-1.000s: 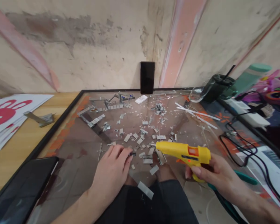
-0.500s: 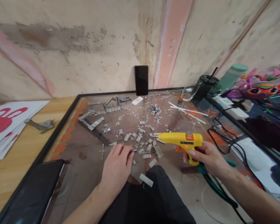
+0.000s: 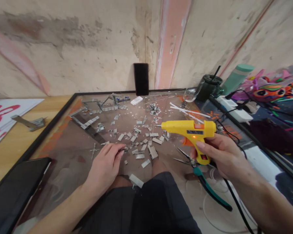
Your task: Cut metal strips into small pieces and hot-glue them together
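My right hand (image 3: 226, 154) is wrapped around the handle of a yellow glue gun (image 3: 178, 126), raised above the table with its metal nozzle toward the left. An orange light glows on its side. Below it lie pliers (image 3: 205, 187) with teal handles and parted jaws. My left hand (image 3: 104, 167) rests low over the table, thumb and fingertips pinched together; whatever they hold, if anything, is hidden. Right beside those fingertips spread many small grey strip pieces (image 3: 139, 156). Closer to me is a larger grey strip (image 3: 136, 180).
A dark phone (image 3: 141, 79) leans against the wall; another black device (image 3: 19, 188) lies at left. Assembled grey strips (image 3: 107, 105) and white sticks (image 3: 190, 110) lie further back. At right are a dark cup (image 3: 208, 87), a power strip (image 3: 235, 110) and cables.
The glue gun has risen and shifted right over the table, uncovering the pliers' jaws. My left hand stays by the grey pieces, its fingertips drawn together. The view has turned slightly right.
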The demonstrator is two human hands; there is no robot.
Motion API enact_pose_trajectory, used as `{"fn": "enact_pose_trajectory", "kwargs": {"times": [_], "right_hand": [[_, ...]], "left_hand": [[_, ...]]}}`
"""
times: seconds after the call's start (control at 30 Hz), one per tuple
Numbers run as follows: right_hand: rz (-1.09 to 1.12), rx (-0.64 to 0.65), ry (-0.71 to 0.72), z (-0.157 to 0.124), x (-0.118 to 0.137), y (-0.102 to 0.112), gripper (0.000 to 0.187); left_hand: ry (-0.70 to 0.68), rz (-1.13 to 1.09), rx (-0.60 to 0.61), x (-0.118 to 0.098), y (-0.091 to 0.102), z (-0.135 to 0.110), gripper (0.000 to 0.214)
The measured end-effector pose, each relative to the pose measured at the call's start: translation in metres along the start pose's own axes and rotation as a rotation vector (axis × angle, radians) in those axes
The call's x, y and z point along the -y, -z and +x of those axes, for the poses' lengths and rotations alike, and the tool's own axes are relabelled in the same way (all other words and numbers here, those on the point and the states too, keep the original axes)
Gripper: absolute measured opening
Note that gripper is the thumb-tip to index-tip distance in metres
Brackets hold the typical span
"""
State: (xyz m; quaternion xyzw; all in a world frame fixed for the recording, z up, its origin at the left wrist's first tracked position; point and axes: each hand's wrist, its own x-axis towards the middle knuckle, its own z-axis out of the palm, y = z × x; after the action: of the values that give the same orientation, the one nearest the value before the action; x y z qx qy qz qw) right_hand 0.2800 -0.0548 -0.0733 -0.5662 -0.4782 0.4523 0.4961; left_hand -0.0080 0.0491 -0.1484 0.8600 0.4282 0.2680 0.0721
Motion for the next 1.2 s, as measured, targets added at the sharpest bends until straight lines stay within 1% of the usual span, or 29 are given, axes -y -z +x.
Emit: {"fn": "enact_pose_trajectory", "kwargs": {"times": [0.13, 0.23, 0.3, 0.37, 0.4, 0.5, 0.57, 0.67, 0.8, 0.87, 0.97, 1.07, 1.2], "right_hand": [[0.015, 0.017, 0.016, -0.004, 0.007, 0.003, 0.022], [0.031, 0.001, 0.023, -0.006, 0.006, 0.006, 0.021], [0.043, -0.045, 0.038, -0.008, 0.005, 0.008, 0.020], [0.060, -0.086, 0.052, -0.010, 0.004, 0.009, 0.020], [0.068, -0.097, 0.057, -0.010, 0.004, 0.009, 0.020], [0.074, -0.104, 0.060, -0.011, 0.006, 0.008, 0.022], [0.070, -0.101, 0.060, -0.010, 0.007, 0.007, 0.022], [0.076, -0.095, 0.073, -0.008, 0.008, 0.006, 0.018], [0.083, -0.089, 0.090, -0.007, 0.010, 0.003, 0.015], [0.074, -0.083, 0.089, -0.008, 0.011, 0.002, 0.016], [0.041, -0.077, 0.090, -0.009, 0.012, 0.001, 0.018], [0.008, -0.077, 0.098, -0.010, 0.014, 0.001, 0.021], [0.009, -0.079, 0.088, -0.011, 0.015, 0.000, 0.020]], "left_hand": [[-0.080, 0.060, -0.024, 0.002, 0.002, 0.000, 0.024], [-0.129, 0.096, -0.053, -0.007, 0.004, 0.009, 0.023], [-0.162, 0.076, -0.037, -0.023, 0.002, 0.020, 0.022], [-0.207, 0.061, 0.003, -0.045, -0.006, 0.036, 0.021], [-0.228, 0.074, 0.041, -0.057, -0.011, 0.044, 0.021], [-0.230, 0.178, 0.168, -0.087, -0.028, 0.065, 0.027], [-0.241, 0.276, 0.236, -0.096, -0.036, 0.074, 0.028], [-0.231, 0.388, 0.280, -0.098, -0.037, 0.080, 0.019], [-0.201, 0.414, 0.268, -0.102, -0.034, 0.083, 0.019], [-0.185, 0.397, 0.263, -0.109, -0.038, 0.086, 0.020], [-0.163, 0.375, 0.271, -0.116, -0.049, 0.092, 0.025], [-0.157, 0.362, 0.307, -0.112, -0.058, 0.102, 0.026], [-0.172, 0.324, 0.374, -0.100, -0.057, 0.111, 0.024]]}}
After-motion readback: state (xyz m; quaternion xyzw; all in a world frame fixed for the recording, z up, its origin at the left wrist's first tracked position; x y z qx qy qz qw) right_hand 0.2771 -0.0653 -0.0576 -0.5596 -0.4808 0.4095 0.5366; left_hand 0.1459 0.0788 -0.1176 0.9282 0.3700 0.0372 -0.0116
